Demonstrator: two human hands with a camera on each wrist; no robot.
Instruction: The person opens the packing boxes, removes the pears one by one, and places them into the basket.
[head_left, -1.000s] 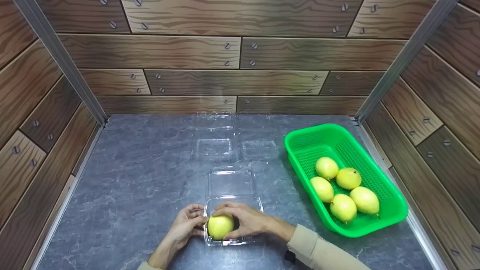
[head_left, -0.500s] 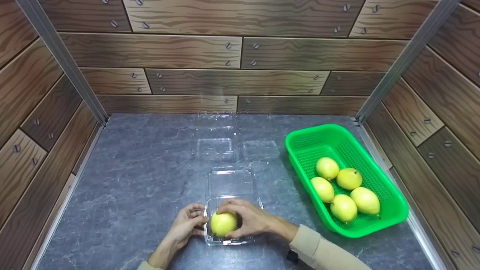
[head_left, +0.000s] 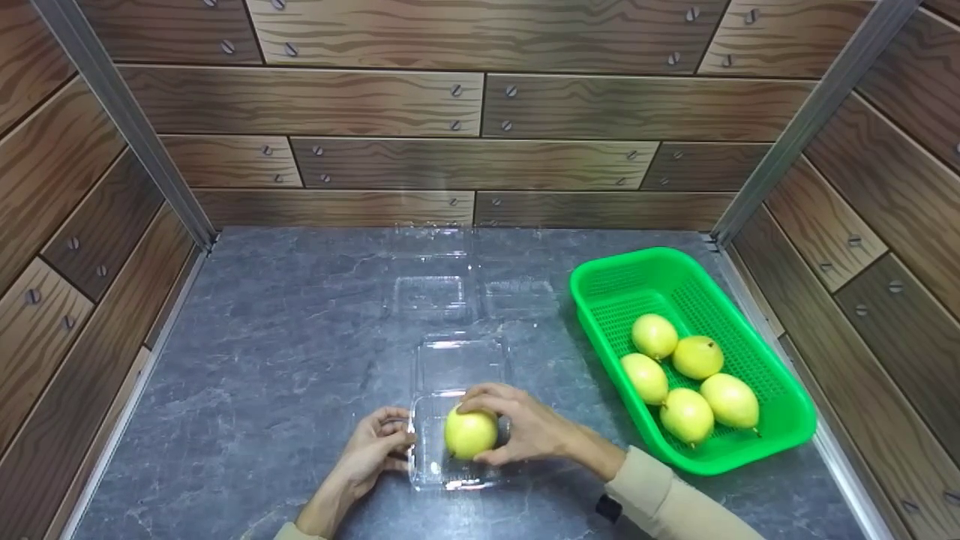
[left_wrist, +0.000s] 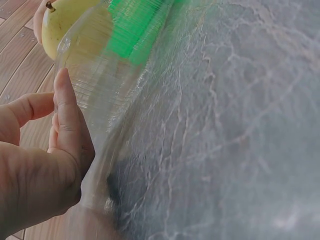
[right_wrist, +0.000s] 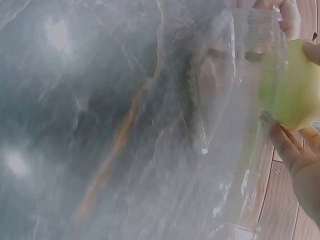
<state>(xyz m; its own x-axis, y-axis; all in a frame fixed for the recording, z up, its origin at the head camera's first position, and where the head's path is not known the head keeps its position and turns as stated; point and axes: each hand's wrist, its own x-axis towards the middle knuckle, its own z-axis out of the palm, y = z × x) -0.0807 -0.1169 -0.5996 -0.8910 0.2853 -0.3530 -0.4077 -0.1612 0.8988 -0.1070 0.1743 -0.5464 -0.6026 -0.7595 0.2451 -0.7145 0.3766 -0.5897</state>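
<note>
A yellow-green pear (head_left: 471, 433) is in my right hand (head_left: 525, 424), fingers over its far side and thumb near its front. It overlaps the base of a clear plastic clamshell box (head_left: 431, 469), whose hinged lid (head_left: 463, 365) lies back, away from me. My left hand (head_left: 375, 454) pinches the box's left rim between thumb and fingers. In the left wrist view, the pear (left_wrist: 75, 30) shows its stem and stands partly above the clear wall. Through that wall in the right wrist view, the lower part of the pear (right_wrist: 295, 92) shows.
To the right, a green plastic basket (head_left: 709, 466) holds several more pears (head_left: 730, 401). More clear clamshell boxes (head_left: 429, 292) stand open at the back middle of the grey marbled table (head_left: 262, 337). Wood-patterned walls (head_left: 382, 105) enclose the back and sides.
My right hand has moved the pear from the box's left side rightward and slightly away from me. The left hand keeps its place on the rim.
</note>
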